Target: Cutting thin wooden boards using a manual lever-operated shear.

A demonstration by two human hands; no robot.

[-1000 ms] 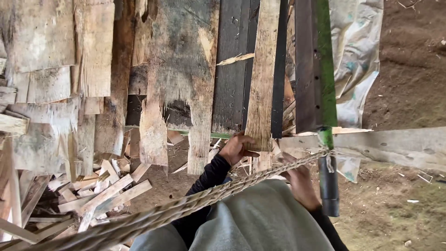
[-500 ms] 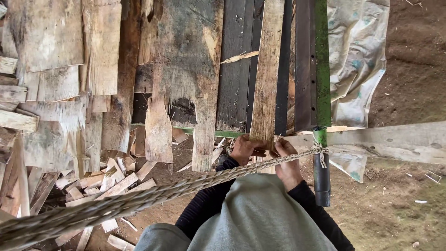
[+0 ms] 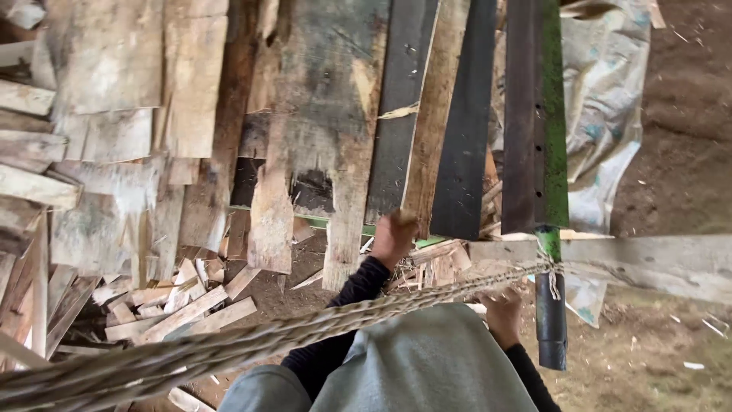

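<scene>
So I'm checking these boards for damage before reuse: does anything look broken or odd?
Yes. The wide grey plank has a ragged dark hole broken through near its lower end, with splintered edges. The left hand grips the narrow tan board beside it.

Two hands are showing: the left hand [image 3: 393, 238] near centre, the right hand [image 3: 503, 317] at five o'clock. One braided rope [image 3: 252, 347] is running from eight o'clock across. One green-topped post [image 3: 550, 229] is standing at three o'clock. One plastic sheet [image 3: 610, 99] is hanging at two o'clock. Planks and scraps are piling past counting.
</scene>
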